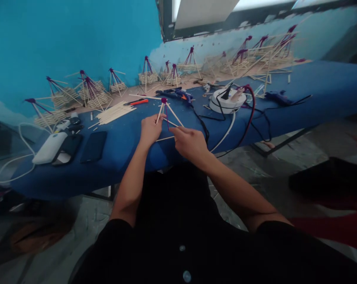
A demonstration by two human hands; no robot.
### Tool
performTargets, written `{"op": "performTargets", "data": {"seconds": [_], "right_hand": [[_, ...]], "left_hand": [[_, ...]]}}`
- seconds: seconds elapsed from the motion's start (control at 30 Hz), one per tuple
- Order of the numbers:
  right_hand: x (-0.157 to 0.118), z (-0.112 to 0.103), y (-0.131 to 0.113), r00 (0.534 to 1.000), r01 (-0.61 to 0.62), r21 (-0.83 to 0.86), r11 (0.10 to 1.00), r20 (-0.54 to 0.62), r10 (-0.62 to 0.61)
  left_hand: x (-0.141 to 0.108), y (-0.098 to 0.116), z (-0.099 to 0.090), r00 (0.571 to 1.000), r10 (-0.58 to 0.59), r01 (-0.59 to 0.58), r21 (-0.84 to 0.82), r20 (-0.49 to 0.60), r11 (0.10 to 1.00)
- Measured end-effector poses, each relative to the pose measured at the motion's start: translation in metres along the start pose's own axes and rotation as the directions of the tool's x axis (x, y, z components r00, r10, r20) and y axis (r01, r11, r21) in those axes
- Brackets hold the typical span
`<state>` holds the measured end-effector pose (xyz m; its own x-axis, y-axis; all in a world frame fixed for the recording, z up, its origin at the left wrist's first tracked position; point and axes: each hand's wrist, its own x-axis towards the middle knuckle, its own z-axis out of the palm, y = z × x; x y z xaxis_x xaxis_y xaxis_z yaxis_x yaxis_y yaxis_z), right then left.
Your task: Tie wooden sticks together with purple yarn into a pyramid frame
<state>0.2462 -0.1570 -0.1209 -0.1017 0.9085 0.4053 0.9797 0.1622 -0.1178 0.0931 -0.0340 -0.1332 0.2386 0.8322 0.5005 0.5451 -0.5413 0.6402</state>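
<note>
A small pyramid-like frame of thin wooden sticks, its top bound in purple yarn (164,100), stands between my hands at the table's near side. My left hand (150,129) is closed around one of its left sticks. A purple strand (167,118) hangs from the bound top down to the fingertips of my right hand (190,142), which is closed in a pinch on it. One loose stick (166,138) lies just below the frame. Beyond it is a glue gun (181,96) with a cord.
A pile of sticks (116,113) and an orange cutter (139,101) lie left. Phones (93,146) and a white power bank (50,148) sit farther left. A white round power strip (227,101) with cords stands right. Several purple-topped stick models (149,75) line the wall.
</note>
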Motion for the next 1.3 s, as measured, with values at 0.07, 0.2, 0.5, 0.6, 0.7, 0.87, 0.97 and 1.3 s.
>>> {"op": "performTargets", "data": {"seconds": [0.07, 0.2, 0.5, 0.6, 0.7, 0.87, 0.97, 1.3], "right_hand": [[0.0, 0.008, -0.002, 0.999, 0.027, -0.039, 0.999, 0.017, -0.027], [0.003, 0.018, 0.0, 0.999, 0.047, -0.078, 0.996, -0.002, -0.048], [0.011, 0.017, 0.003, 0.999, -0.003, -0.113, 0.994, 0.045, 0.009], [0.016, 0.015, -0.001, 0.998, -0.015, -0.112, 0.994, 0.062, 0.022], [0.02, 0.014, -0.004, 0.995, -0.019, -0.109, 0.994, 0.095, 0.03], [0.023, 0.015, -0.005, 0.993, -0.036, -0.097, 0.995, 0.111, 0.046], [0.022, 0.016, -0.003, 0.993, -0.029, -0.099, 0.995, 0.112, 0.04], [0.015, 0.018, 0.013, 0.999, -0.018, 0.056, 0.998, -0.031, 0.02]], "left_hand": [[0.001, 0.0, 0.0, 1.0, -0.012, 0.012, -0.005, 0.0, 1.0], [0.001, -0.001, 0.001, 1.0, -0.013, 0.013, -0.026, 0.022, 1.0], [0.005, -0.01, 0.006, 0.999, 0.011, -0.004, -0.178, 0.037, 0.984], [0.005, -0.01, 0.005, 0.995, -0.024, 0.044, -0.223, 0.095, 0.974], [0.003, -0.007, 0.004, 0.992, -0.017, 0.049, -0.249, 0.129, 0.967], [0.002, -0.003, 0.005, 0.994, -0.017, 0.049, -0.289, 0.111, 0.956], [0.003, -0.003, 0.007, 0.998, 0.005, 0.013, -0.308, 0.057, 0.951], [0.0, -0.002, 0.006, 0.999, 0.033, -0.035, -0.181, -0.01, 0.983]]}}
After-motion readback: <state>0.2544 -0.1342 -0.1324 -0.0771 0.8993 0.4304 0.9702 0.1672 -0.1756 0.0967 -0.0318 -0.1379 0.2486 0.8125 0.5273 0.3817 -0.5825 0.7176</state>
